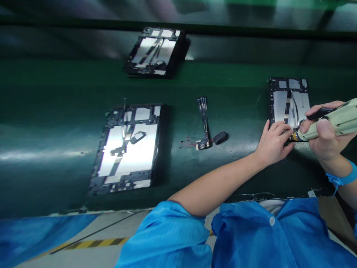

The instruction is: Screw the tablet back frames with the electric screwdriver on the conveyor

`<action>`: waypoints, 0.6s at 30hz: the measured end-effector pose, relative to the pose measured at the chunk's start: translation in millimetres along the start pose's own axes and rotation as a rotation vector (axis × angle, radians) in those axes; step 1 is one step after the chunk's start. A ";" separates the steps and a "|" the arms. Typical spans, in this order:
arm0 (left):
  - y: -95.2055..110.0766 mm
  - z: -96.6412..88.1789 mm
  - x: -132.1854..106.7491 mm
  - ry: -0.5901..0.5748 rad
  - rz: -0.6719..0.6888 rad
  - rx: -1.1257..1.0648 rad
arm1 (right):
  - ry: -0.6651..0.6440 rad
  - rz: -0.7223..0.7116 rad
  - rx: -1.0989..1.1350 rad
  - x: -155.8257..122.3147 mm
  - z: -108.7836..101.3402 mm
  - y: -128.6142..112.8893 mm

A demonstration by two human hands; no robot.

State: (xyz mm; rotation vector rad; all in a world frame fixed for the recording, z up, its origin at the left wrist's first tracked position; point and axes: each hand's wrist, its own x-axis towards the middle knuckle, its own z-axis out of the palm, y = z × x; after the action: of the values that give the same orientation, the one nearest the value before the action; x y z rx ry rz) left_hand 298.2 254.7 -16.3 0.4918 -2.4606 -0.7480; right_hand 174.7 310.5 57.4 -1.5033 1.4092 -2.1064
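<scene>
At the right of the bench lies a tablet housing (pixel 304 100) with its insides exposed: silver panels, black frame, flat ribbon cables. My right hand (pixel 325 139) is wrapped around a pale green electric screwdriver (pixel 344 118). The driver's yellow-ringed nose (pixel 296 136) points at the housing's lower edge; its bit is hidden behind my left fingers. My left hand (pixel 275 143) rests on the near left corner of that housing, fingers spread and slightly bent, close beside the nose. Whether anything small lies under those fingertips is hidden.
Left of my arm lies a small circuit board (pixel 202 144) with ribbon cables, thin wires and a black speaker-like part (pixel 221 137). Another open tablet housing (pixel 150 149) sits at the left, and more stacked housings (pixel 171 52) farther back. The green bench's front edge (pixel 131 211) runs before me.
</scene>
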 end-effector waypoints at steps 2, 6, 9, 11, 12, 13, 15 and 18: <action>0.0 -0.3 0.0 0.000 0.003 0.001 | 0.006 -0.006 0.005 0.8 0.3 -0.5; 0.1 -1.4 0.1 -0.011 0.007 0.003 | 0.031 -0.010 -0.009 2.1 0.8 -2.2; 0.4 -1.5 0.4 -0.013 0.003 0.002 | 0.016 0.007 -0.020 1.6 0.5 -2.1; 0.6 -1.1 0.4 -0.009 0.002 0.000 | 0.015 0.020 -0.028 0.7 0.4 -1.8; 0.8 -0.9 0.4 -0.007 0.002 -0.002 | 0.018 0.028 -0.031 0.1 0.4 -1.7; 0.9 -0.7 0.4 -0.005 0.000 -0.003 | 0.025 0.033 -0.029 -0.4 0.6 -1.8; 1.1 -0.6 0.3 -0.004 0.000 -0.005 | 0.032 0.040 -0.019 -1.1 1.0 -2.1; 1.1 -1.0 0.2 -0.012 -0.003 -0.008 | 0.029 0.044 -0.014 -1.6 1.3 -2.4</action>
State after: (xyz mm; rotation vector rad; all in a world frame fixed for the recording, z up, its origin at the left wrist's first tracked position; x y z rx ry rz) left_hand 298.5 255.1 -14.9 0.4889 -2.4673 -0.7638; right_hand 177.4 312.1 58.3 -1.4386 1.4570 -2.1046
